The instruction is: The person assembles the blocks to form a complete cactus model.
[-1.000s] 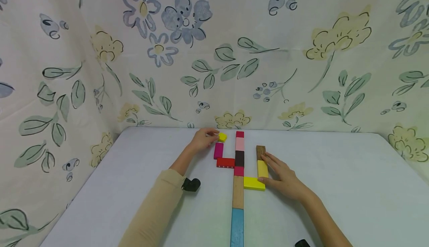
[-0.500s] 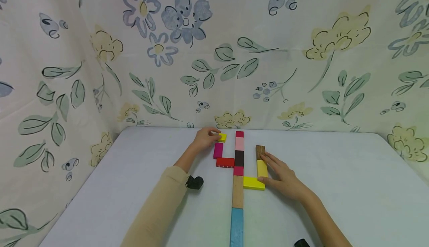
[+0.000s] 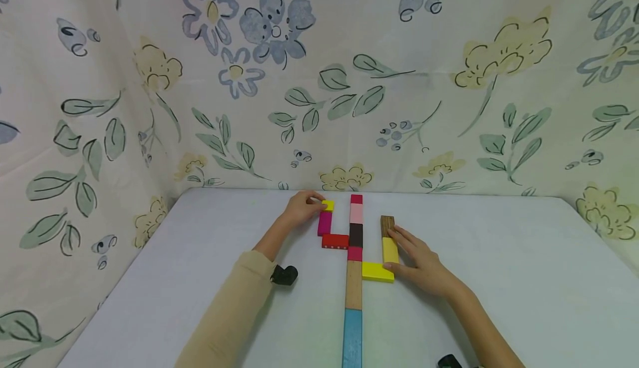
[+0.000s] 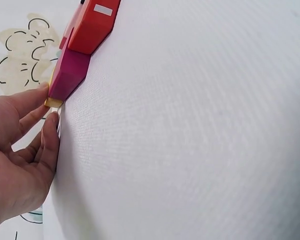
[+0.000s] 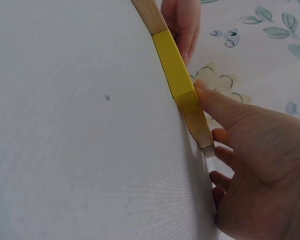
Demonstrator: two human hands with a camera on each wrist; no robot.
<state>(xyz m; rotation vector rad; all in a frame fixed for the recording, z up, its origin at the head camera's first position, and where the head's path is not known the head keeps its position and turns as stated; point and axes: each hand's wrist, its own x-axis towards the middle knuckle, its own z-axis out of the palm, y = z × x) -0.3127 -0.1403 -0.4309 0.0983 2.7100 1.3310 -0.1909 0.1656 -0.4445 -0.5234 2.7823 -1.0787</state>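
Observation:
My left hand [image 3: 302,208] pinches a small yellow block [image 3: 328,206] at the far end of a magenta block [image 3: 324,223]; in the left wrist view the fingertips cover part of it. The magenta block meets a red block [image 3: 335,241], which touches the central column at its dark block [image 3: 356,235]. On the other side, my right hand [image 3: 421,265] rests against the blocks with extended fingers. Its thumb touches a flat yellow block [image 3: 374,271], and its fingertips touch the yellow block [image 3: 390,250] and brown wooden block [image 3: 387,226] that run away from it.
Pink, crimson, tan [image 3: 354,285] and blue [image 3: 352,337] blocks make up the rest of the column on the white table [image 3: 199,301]. A black wrist device [image 3: 285,275] sits at the left cuff. A floral curtain [image 3: 319,79] hangs behind the table's far edge.
The small yellow block has been turned straight and brought toward the magenta block, so it now lies at that block's far end. The right hand has stayed in place.

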